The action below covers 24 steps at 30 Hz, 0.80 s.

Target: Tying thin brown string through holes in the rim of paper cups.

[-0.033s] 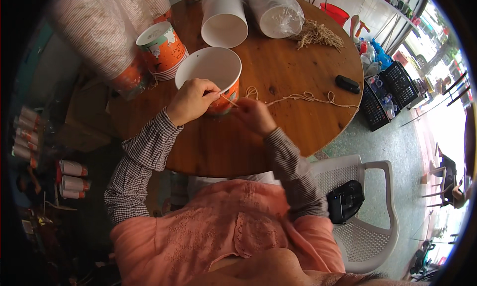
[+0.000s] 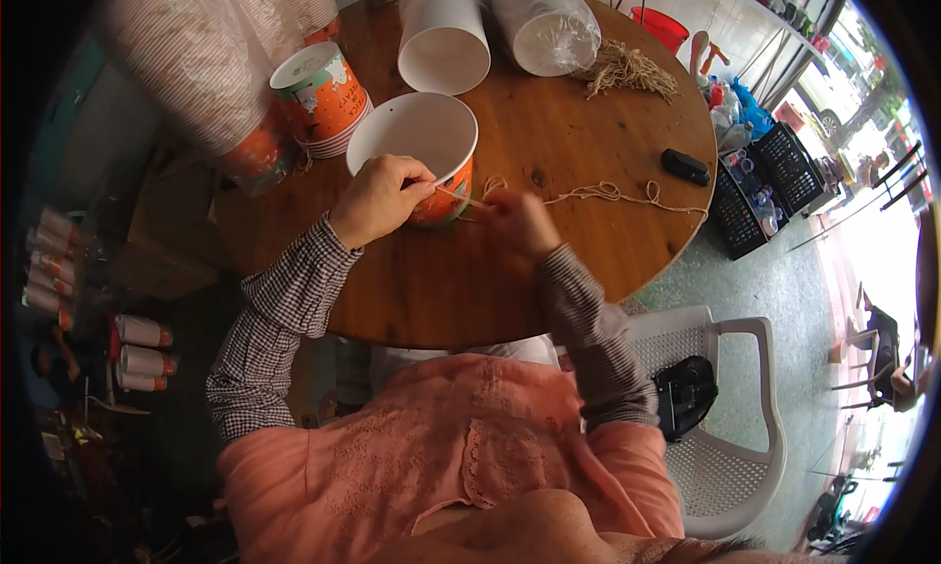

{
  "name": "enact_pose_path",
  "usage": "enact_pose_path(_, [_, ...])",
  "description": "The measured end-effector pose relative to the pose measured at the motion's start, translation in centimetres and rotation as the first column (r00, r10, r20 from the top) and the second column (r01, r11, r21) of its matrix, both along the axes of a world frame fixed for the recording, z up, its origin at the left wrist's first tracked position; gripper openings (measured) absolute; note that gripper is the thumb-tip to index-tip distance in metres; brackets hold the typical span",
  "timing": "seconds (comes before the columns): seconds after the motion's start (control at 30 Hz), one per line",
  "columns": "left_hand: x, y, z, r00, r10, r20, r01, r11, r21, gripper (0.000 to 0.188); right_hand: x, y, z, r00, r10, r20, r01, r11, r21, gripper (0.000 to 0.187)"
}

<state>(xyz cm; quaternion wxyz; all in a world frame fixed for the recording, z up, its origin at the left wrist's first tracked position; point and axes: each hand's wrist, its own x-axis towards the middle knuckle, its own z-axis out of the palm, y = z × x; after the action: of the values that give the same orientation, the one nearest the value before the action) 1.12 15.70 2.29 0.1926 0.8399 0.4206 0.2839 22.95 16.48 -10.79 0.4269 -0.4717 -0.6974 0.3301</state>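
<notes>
A large orange paper bucket (image 2: 456, 187) with a white inside stands upright on the round wooden table (image 2: 588, 133). At its near rim, my left hand (image 2: 384, 199) pinches a thin beige string (image 2: 456, 196). A short stretch of that string runs taut across the bucket's front to my right hand (image 2: 520, 223), whose fingers are closed on it and slightly blurred. Beyond the right hand, more string (image 2: 613, 190) trails in loose loops toward the table's right edge. Whether the string passes through the bucket's wall is hidden by my left fingers.
Nested orange buckets (image 2: 319, 98) stand behind left, beside tall plastic-wrapped stacks (image 2: 186, 64). White bucket stacks (image 2: 446, 54) lie at the back, near a bundle of string (image 2: 632, 69). A black object (image 2: 685, 166) rests at right. A white chair (image 2: 750, 368) holds a black bag (image 2: 683, 397).
My right hand has moved a little to the right, and the stretch of string between my hands is longer. My left hand and the bucket are almost unmoved.
</notes>
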Motion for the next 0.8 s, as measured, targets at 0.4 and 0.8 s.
enact_pose_path(0.4, [-0.5, 0.4, -0.7, 0.993, 0.046, 0.112, -0.046, 0.999, -0.001, 0.010, 20.4, 6.5, 2.4, 0.247, -0.810, 0.532, 0.249, 0.584, 0.773, 0.036])
enact_pose_path(0.8, [-0.9, 0.1, -1.0, 0.970, 0.073, 0.232, -0.068, 0.997, -0.032, 0.011, -2.8, -2.8, 4.5, 0.989, 0.025, -0.144, -0.033, 0.998, -0.055, 0.023])
